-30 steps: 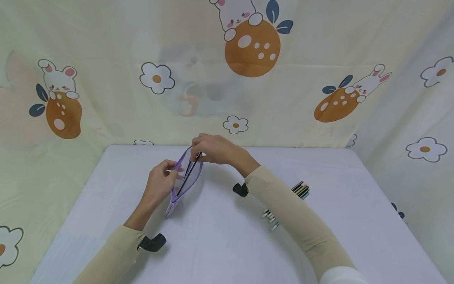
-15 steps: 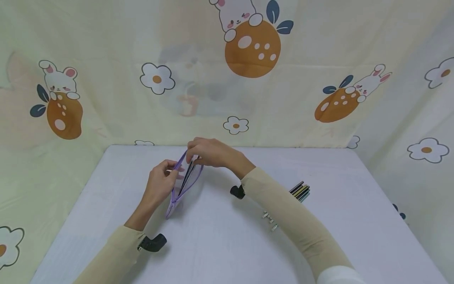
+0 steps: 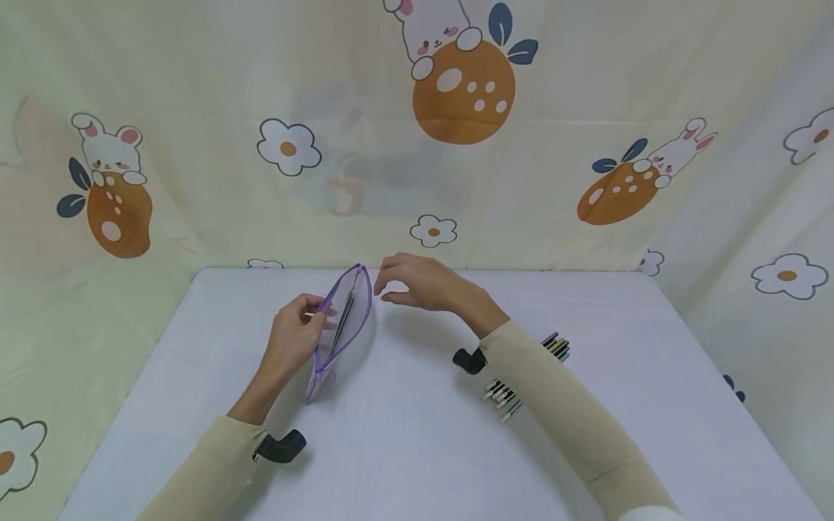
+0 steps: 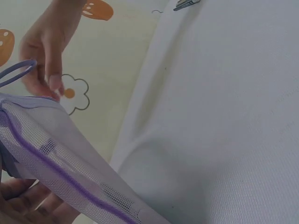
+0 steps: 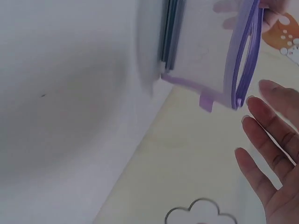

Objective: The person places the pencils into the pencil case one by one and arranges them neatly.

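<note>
My left hand [image 3: 293, 336] grips a see-through mesh zip pouch [image 5: 201, 51] with purple edging, its fingers and thumb at the side of the mouth. The pouch is tilted up over the table, its zip undone and its mouth gaping. Inside lie several slim dark pens [image 3: 342, 325], which show through the wall in the right wrist view as dark sticks [image 5: 170, 42] along the bottom. Just right of the pouch's upper end, my right hand [image 3: 426, 281] hangs with spread fingers and nothing in them. A purple loop [image 4: 18, 72] stands out from the pouch in the left wrist view.
Several more slim pens lie side by side on the white table [image 3: 404, 434], partly covered by the right sleeve [image 3: 560, 405]; their dark ends [image 3: 557, 347] and pale ends [image 3: 502, 394] show. A printed curtain [image 3: 215, 202] rises behind the table. Black wrist cameras [image 3: 280, 446] jut from both wrists.
My right hand has pushed a dark pen down into the pouch, let go of it and drawn back to the right. My left hand has kept its grip on the pouch.
</note>
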`<state>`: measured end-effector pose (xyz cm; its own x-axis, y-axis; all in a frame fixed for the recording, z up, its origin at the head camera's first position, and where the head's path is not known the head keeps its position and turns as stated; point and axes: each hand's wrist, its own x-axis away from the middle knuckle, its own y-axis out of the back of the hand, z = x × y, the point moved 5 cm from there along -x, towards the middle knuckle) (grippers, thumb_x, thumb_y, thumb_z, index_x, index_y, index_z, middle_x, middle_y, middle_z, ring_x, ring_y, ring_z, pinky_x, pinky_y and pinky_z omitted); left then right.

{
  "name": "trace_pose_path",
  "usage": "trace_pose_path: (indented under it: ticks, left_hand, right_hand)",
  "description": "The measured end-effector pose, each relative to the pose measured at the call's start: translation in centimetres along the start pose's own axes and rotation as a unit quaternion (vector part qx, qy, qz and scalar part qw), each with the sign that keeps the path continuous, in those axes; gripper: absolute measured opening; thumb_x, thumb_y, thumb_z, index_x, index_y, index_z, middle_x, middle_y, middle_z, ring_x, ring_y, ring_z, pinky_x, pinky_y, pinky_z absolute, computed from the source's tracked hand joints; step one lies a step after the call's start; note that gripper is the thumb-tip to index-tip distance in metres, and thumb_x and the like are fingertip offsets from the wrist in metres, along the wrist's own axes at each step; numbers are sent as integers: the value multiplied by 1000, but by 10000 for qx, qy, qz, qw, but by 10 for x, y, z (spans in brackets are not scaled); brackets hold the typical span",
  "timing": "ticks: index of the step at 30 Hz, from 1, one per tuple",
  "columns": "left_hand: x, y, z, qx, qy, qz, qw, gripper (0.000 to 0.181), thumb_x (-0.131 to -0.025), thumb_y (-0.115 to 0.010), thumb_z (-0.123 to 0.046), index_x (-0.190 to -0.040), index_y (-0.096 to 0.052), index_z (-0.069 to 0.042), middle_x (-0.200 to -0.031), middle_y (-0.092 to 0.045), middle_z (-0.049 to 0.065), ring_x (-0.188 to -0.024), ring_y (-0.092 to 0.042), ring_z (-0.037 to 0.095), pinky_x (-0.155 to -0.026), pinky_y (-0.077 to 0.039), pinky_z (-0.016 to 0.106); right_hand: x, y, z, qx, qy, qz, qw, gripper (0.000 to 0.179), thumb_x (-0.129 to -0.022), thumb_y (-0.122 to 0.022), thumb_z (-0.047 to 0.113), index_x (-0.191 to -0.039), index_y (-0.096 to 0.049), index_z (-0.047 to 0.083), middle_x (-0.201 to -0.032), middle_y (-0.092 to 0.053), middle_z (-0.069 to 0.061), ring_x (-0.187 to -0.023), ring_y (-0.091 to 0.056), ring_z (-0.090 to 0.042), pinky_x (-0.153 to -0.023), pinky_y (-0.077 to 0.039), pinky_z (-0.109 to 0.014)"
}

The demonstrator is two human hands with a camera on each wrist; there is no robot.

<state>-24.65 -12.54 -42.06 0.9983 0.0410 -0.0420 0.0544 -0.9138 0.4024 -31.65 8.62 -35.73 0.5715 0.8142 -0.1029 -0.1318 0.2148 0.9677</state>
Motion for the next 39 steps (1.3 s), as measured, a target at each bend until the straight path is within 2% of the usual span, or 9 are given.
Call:
trace_pose_path:
  ticks: [5, 12, 18, 25, 28, 32, 35, 39]
  left_hand:
    - [0, 1, 2, 84, -21, 8, 10000, 26, -101, -50, -14, -120, -63, -2, -113, -73, 12, -95, -74, 27, -70, -62, 42]
    - [0, 1, 4, 78, 7, -3, 10000, 26, -100, -50, -13, -119, -63, -2, -113, -72, 11, -96, -73, 27, -67, -61, 38]
    - [0, 2, 5, 54, 60, -21, 10000, 26, -100, -50, -13, -119, -63, -2, -113, -72, 11, -96, -73, 27, -66, -61, 36]
    - [-1, 2, 4, 68, 26, -22, 10000, 27, -100, -50, -13, -120, -63, -1, -113, -72, 10, -95, -74, 26, -66, -59, 35]
    - [-1, 2, 3, 45, -27, -6, 10000, 27, -100, -50, -13, -121, -63, -1, -113, -73, 10, -95, -74, 26, -64, -57, 31]
    - [0, 3, 2, 9, -70, 30, 10000, 28, -100, -50, -13, -122, -62, -1, -113, -73, 10, -95, -74, 26, -61, -55, 28]
    - [0, 3, 3, 16, -64, 22, 10000, 28, -100, -50, -13, -122, -62, -1, -113, -73, 9, -95, -74, 25, -60, -55, 28]
    - [0, 4, 4, 15, -9, -6, 10000, 29, -100, -50, -13, -123, -62, 0, -114, -73, 9, -95, -74, 25, -60, -53, 27]
  right_hand:
    - [25, 5, -12, -407, -369, -87, 9985, 18, -96, -71, 36, -108, -75, 23, -111, -67, 7, -104, -60, -11, -90, -53, -32]
    - [64, 5, -29, -875, -757, -126, 9932, 17, -95, -73, 30, -108, -75, 21, -109, -69, 7, -102, -61, -11, -93, -51, -35]
    - [94, -1, -45, -1411, -1079, 114, 9840, 18, -93, -75, 25, -110, -74, 26, -108, -67, 14, -105, -61, -10, -95, -52, -36]
    - [125, -1, -57, -1837, -1463, 251, 9717, 23, -90, -78, 21, -112, -74, 29, -109, -69, 14, -107, -62, -13, -97, -53, -42]
    - [138, -3, -64, -2035, -1546, 261, 9664, 25, -90, -78, 19, -112, -74, 29, -110, -71, 11, -109, -63, -21, -99, -52, -48]
    - [154, -7, -75, -2315, -1596, 299, 9592, 26, -91, -77, 16, -114, -73, 26, -114, -73, 2, -112, -64, -29, -103, -51, -52]
    - [165, -9, -83, -2487, -1635, 304, 9542, 25, -91, -77, 14, -115, -73, 20, -116, -73, -5, -113, -65, -31, -104, -50, -52]
    - [178, -12, -96, -2578, -1715, 365, 9502, 25, -91, -76, 15, -116, -73, 14, -117, -72, -7, -114, -64, -31, -104, -49, -54]
